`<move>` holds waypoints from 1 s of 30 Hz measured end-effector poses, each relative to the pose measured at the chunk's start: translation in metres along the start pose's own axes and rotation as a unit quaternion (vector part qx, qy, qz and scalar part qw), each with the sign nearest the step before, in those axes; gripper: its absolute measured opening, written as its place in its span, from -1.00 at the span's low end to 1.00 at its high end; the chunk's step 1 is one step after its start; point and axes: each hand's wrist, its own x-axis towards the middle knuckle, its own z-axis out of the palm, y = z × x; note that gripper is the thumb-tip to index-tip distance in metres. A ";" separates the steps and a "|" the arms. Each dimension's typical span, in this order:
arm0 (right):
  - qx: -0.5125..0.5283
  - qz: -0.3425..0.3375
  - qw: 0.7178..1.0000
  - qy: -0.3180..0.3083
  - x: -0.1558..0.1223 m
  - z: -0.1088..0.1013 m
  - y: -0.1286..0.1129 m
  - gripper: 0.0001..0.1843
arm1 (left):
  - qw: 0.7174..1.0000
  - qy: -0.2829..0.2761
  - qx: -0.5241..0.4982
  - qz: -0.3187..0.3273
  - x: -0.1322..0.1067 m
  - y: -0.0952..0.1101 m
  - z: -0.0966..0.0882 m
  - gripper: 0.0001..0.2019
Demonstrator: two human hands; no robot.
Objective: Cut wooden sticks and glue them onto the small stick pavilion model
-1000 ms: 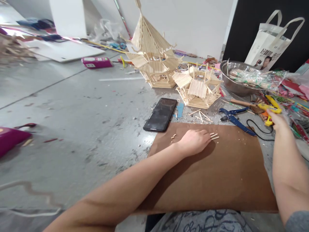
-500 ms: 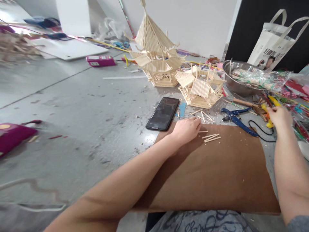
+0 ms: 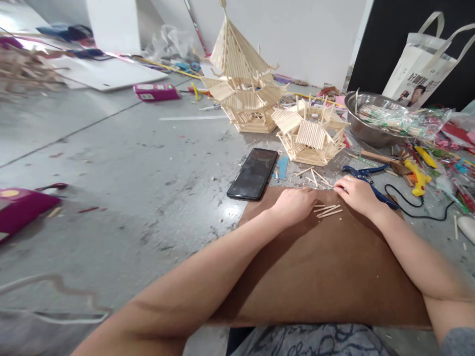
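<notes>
On the far edge of the brown board (image 3: 319,277), my left hand (image 3: 297,203) rests with its fingers curled closed; whatever they hold, if anything, is hidden. My right hand (image 3: 356,194) is just across from it, fingertips pressed together, and what lies between them does not show. A few short wooden sticks (image 3: 329,212) lie on the board between and below the hands. More loose sticks (image 3: 313,176) are scattered beyond the board's far edge. Blue-handled cutters (image 3: 365,171) lie partly behind my right hand. Farther right is a yellow glue gun (image 3: 419,179) with a black cord.
A black phone (image 3: 253,174) lies left of the board. Behind stand a tall stick pagoda (image 3: 247,94) and a smaller roofed stick model (image 3: 310,137). A metal bowl (image 3: 365,129) holds packaged sticks, near a white tote bag (image 3: 417,71). Purple boxes (image 3: 156,92) sit leftward.
My right hand has left the glue gun, which now lies on the floor, and moved left to the sticks by the board's far edge. My left hand has stayed nearly in place.
</notes>
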 end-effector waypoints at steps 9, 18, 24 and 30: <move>-0.042 -0.019 0.998 -0.039 0.017 -0.001 -0.025 -0.78 | 0.999 0.017 -0.024 0.035 -0.003 0.004 -0.003 -0.72; -0.058 0.010 0.996 -0.064 0.000 -0.011 -0.016 -0.80 | 0.996 -0.017 -0.013 0.088 -0.004 0.004 -0.004 -0.73; -0.093 0.098 0.991 -0.015 -0.013 -0.019 0.013 -0.77 | 0.998 -0.016 -0.020 0.061 0.000 0.004 0.002 -0.68; -0.088 0.129 0.988 0.002 -0.015 -0.017 0.032 -0.76 | 1.000 -0.006 -0.023 -0.002 0.001 0.002 0.000 -0.70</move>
